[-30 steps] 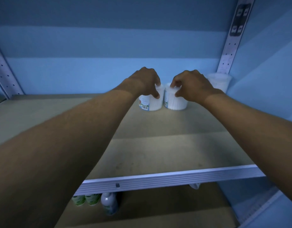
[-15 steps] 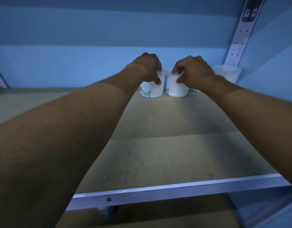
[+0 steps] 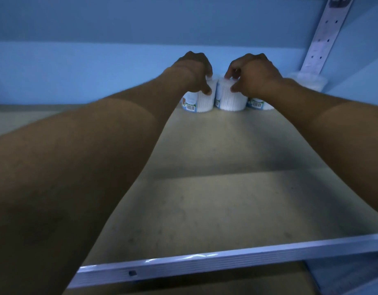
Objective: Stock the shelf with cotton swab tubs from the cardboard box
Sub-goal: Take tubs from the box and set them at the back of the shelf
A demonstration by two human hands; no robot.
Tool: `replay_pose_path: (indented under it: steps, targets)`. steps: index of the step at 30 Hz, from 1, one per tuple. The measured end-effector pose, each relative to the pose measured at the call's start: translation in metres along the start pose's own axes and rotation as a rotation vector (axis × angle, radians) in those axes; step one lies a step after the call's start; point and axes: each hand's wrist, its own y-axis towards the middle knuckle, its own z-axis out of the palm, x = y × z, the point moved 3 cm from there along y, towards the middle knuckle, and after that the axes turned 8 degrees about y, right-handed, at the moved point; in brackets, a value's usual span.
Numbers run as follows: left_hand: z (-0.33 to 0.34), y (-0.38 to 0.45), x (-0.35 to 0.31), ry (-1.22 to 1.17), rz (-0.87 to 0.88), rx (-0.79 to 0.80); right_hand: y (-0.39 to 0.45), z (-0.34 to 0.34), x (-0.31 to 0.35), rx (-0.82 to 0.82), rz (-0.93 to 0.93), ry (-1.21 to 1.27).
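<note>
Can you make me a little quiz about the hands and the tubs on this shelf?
1. True or false: the left hand grips a white plastic cotton swab tub from above.
2. What does the right hand hold? A) a green bottle B) a neighbouring white swab tub C) nothing
3. Fill in: both held tubs stand at the ___ of the beige shelf board.

Key: 1 true; 2 B; 3 back.
</note>
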Motion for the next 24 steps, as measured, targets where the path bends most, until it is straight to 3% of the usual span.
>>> replay_pose_path:
  steps: [13,24]
  targets:
    - [0.003,-0.016,0.0,-0.008,0.033,-0.043,-0.008,0.009,-0.005,-0.075,0.061,0.13]
    - [0.0,-0.047,-0.007,-0.041,0.038,0.043,-0.024,-0.001,0.004,0.082,0.106,0.092]
